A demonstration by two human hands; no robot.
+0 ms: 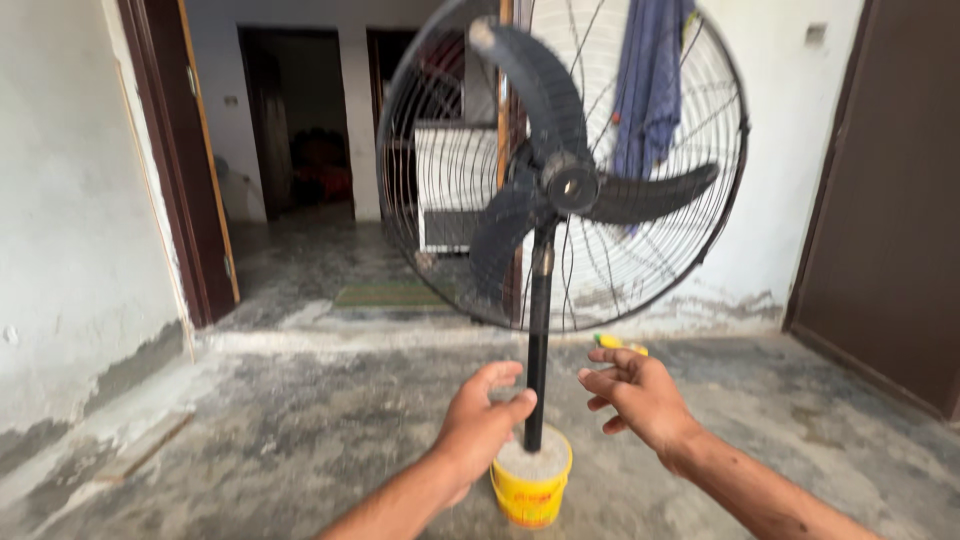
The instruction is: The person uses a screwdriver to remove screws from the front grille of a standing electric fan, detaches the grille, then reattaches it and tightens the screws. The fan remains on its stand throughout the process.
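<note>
Head view: my left grip (480, 420) curled around fan pole (537, 350); right grip (635, 392) wide open, at 3 o'clock; yellow bucket (532, 495) below.

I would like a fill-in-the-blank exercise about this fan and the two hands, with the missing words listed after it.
1. The fan's pole stands in a ____ bucket.
2. The fan has ____ dark blades.
3. The ____ hand is at the pole, while the right hand is open beside it, apart from it.
4. A ____ cloth hangs behind the fan.

Missing words: yellow; three; left; blue
</note>
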